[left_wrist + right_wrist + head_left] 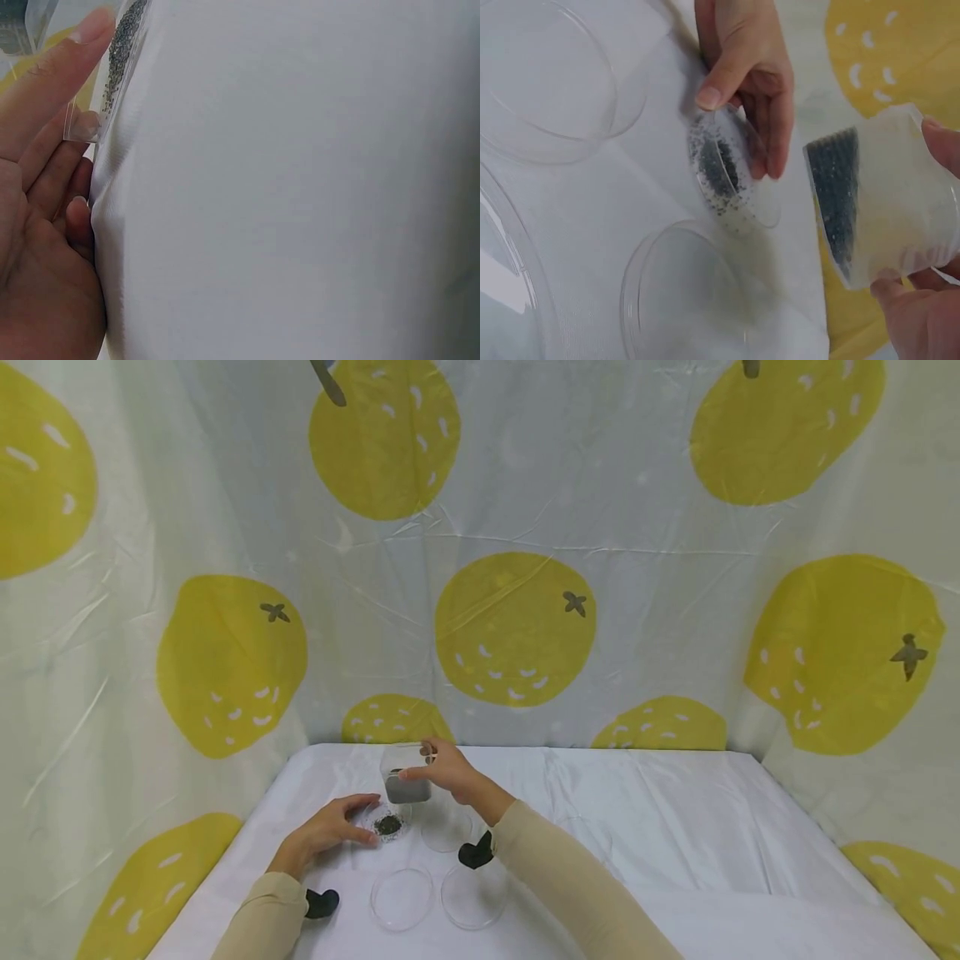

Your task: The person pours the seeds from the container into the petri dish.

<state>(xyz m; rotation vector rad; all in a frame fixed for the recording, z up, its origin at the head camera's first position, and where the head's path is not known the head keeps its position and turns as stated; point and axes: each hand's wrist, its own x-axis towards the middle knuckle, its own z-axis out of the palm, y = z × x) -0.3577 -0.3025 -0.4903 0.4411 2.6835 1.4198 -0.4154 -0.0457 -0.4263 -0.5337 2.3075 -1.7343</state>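
Observation:
My right hand (457, 777) grips a clear plastic container (408, 789) by its sides, with dark granules settled in its bottom. It is held above the table, near the small dish. On the table, a round clear petri dish (765, 208) carries a dark heap of the same granules (387, 825), with loose grains scattered around it. My left hand (330, 825) holds this dish at its edge, thumb on one side and fingers on the other. In the left wrist view, the dish edge shows beside the thumb (64, 64) and the grains (121, 56) lie in it.
Several other clear round dishes lie on the white cloth: one dish (401, 929) at front left, one (472, 928) beside it, one (447, 850) behind, and a faint one further right. A fruit-patterned curtain (517, 627) hangs behind the table.

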